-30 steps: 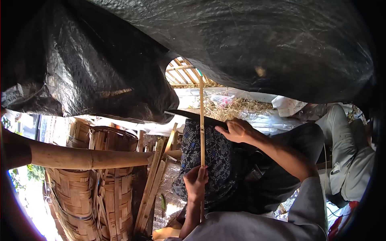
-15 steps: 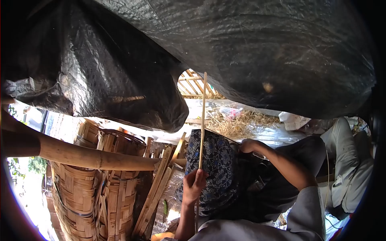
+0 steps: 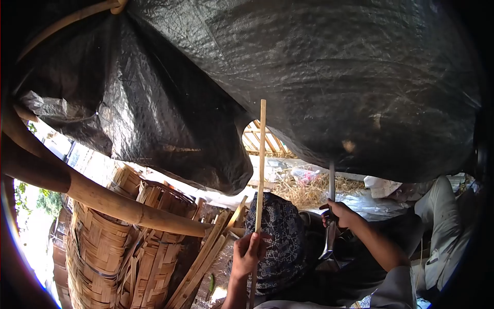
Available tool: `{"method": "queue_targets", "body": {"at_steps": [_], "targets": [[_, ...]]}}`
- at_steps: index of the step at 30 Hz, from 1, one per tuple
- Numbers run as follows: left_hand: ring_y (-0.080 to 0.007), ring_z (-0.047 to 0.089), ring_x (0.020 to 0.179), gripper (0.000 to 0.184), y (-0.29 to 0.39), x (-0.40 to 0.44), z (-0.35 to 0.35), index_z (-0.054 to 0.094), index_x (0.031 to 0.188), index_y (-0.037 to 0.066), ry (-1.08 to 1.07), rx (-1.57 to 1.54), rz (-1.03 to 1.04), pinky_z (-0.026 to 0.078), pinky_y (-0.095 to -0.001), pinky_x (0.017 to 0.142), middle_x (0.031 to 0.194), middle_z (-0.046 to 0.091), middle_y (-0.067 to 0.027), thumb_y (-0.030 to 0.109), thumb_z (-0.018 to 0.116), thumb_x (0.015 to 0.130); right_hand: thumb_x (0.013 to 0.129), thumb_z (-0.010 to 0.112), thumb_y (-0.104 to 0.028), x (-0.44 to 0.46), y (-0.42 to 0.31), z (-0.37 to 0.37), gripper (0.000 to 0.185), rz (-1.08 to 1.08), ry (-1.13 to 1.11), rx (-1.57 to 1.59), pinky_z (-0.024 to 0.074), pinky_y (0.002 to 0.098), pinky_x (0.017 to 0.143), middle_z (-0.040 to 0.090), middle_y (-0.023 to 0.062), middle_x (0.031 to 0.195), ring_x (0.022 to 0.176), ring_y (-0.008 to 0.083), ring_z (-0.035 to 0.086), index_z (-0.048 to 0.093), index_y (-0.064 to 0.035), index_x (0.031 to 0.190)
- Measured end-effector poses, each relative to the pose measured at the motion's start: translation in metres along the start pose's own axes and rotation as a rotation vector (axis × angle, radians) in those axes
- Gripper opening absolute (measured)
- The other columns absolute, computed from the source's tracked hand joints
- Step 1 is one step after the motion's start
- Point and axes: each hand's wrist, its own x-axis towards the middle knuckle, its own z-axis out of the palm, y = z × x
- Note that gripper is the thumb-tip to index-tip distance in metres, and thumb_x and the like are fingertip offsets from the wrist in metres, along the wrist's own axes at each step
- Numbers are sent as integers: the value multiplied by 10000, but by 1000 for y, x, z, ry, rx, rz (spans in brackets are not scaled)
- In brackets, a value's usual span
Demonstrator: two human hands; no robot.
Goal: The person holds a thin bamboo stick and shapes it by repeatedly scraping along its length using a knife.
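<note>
Near the lower middle, my left hand is closed round a long thin bamboo strip, which stands nearly upright with its top in front of the black tarp. To the right, my right hand is closed on a long knife that points upward, its far end near the tarp's lower edge. A patterned dark blue cloth covers my leg behind the strip. Strip and knife are apart.
Black tarp hangs overhead. A thick bamboo pole crosses in front of woven baskets at left. Split bamboo pieces lean beside them. Straw lies beyond my knees. A person's pale trouser leg shows at right.
The knife, earlier across the strip, has moved right and now points upward. My right hand has lowered. The view has tilted up, and my left hand still holds the strip.
</note>
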Motion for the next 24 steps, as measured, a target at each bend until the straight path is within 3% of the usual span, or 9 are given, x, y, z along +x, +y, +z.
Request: {"method": "queue_targets", "body": {"at_steps": [2,4,6,8,12,15,19,22,24], "targets": [[-35,366,437,359,0,1,1,615,907,-62,38,43,19,271,-196,405,519,431,27,245,433,942,951,324,-335,-19,-11,12,364,-92,42,58,481,400,538,498,95,634,531,221,513,478,-5,968],[-34,368,443,343,1,2,1,613,914,-65,30,39,16,276,-195,408,522,432,25,232,443,938,941,353,-282,-31,-20,21,302,-280,-4,332,468,382,545,475,78,636,549,197,498,485,-10,935],[-34,370,448,328,3,3,4,612,920,-68,25,35,9,280,-195,411,526,433,24,218,453,935,914,410,-223,-71,-39,40,239,-357,-31,412,439,334,568,459,45,654,575,161,473,497,-10,976],[-30,367,456,291,6,5,9,609,932,-74,26,46,19,282,-197,416,525,430,27,185,476,923,915,420,-254,-97,-52,48,319,-406,-211,565,435,323,568,456,32,663,577,145,469,463,-1,1105],[-27,359,457,266,12,7,15,609,943,-76,36,-38,-16,283,-201,419,527,426,33,163,498,911,924,396,-365,-135,-69,57,464,-549,-298,469,415,296,522,458,17,647,510,113,437,408,-22,1237],[-26,362,460,270,17,9,18,613,940,-75,40,7,24,283,-200,425,533,429,36,174,517,903,863,329,-594,-143,-76,58,781,-667,-361,15,440,313,451,478,43,620,437,134,457,211,-2,1358],[-52,388,469,304,24,11,24,615,916,-81,110,134,56,303,-208,430,554,429,15,214,550,882,954,232,-420,-134,-73,69,543,-886,-185,-519,429,211,440,483,8,640,457,66,464,357,-38,1319],[-44,369,461,278,23,12,25,619,911,-78,151,159,76,277,-209,414,548,416,20,192,563,873,961,317,-342,-134,-75,77,432,-1036,-65,-880,431,304,485,474,30,560,467,116,491,399,-97,1308],[-41,356,452,274,18,12,21,620,910,-77,151,125,70,263,-210,409,535,402,28,187,558,876,956,340,-325,-131,-76,83,405,-1061,-76,-868,436,322,502,475,41,544,469,131,498,433,-90,1272]]}}
